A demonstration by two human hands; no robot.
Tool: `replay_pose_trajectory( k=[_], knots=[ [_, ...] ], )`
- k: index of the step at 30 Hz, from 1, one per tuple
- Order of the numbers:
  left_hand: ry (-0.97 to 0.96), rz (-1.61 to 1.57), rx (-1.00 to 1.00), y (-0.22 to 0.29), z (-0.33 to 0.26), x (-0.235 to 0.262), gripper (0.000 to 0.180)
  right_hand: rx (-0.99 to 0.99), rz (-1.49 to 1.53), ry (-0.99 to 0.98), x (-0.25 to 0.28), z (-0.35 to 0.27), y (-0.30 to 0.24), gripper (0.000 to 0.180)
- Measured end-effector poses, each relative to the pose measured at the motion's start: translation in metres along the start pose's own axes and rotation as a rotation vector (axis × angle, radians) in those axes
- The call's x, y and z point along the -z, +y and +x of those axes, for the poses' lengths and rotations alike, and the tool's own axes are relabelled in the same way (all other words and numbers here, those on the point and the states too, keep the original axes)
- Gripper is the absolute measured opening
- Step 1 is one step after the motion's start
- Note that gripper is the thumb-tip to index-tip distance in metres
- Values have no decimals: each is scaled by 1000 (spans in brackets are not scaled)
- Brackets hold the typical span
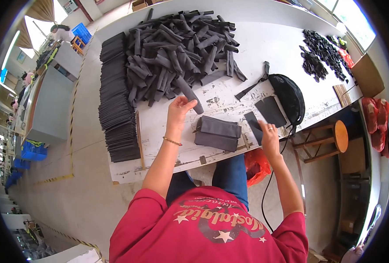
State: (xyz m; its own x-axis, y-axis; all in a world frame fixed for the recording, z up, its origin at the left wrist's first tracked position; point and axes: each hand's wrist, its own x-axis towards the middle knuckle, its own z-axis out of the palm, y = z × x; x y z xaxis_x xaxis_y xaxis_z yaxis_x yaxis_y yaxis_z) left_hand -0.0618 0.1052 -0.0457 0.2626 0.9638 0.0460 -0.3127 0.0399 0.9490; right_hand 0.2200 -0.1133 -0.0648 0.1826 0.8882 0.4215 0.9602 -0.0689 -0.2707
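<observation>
My left hand (178, 113) is closed around the lower end of a dark grey fabric tube (188, 93), raised in front of the pile of similar tubes (177, 48). My right hand (270, 139) grips a flat dark rectangular piece (252, 124) by its edge; its material is unclear. Between my hands a short stack of flat folded dark fabric pieces (217, 133) lies near the table's front edge. Just beyond my right hand sits another dark rectangle (270, 110), beside a half-round black bag (288, 94) with a strap.
A long row of stacked dark fabric pieces (112, 101) lines the white table's (264, 48) left side, with a thin wooden stick (140, 140) beside it. Small black pieces (315, 63) lie at the far right. A wooden stool (340, 136) and a red plastic bag (256, 164) stand below.
</observation>
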Motion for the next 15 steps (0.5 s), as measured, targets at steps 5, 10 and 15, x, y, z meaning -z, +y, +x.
replay_pose_trajectory(
  k=[5,10,15],
  knots=[
    [6,-309,255,9,-12,-11,22,-268,380,190,13,25,-25,19],
    [-62,-476,399,3,-17,-20,21,-8,423,-5,25,29,-86,34],
    [-53,-540,441,11,-23,-32,22,60,457,41,34,32,-115,41]
  ],
)
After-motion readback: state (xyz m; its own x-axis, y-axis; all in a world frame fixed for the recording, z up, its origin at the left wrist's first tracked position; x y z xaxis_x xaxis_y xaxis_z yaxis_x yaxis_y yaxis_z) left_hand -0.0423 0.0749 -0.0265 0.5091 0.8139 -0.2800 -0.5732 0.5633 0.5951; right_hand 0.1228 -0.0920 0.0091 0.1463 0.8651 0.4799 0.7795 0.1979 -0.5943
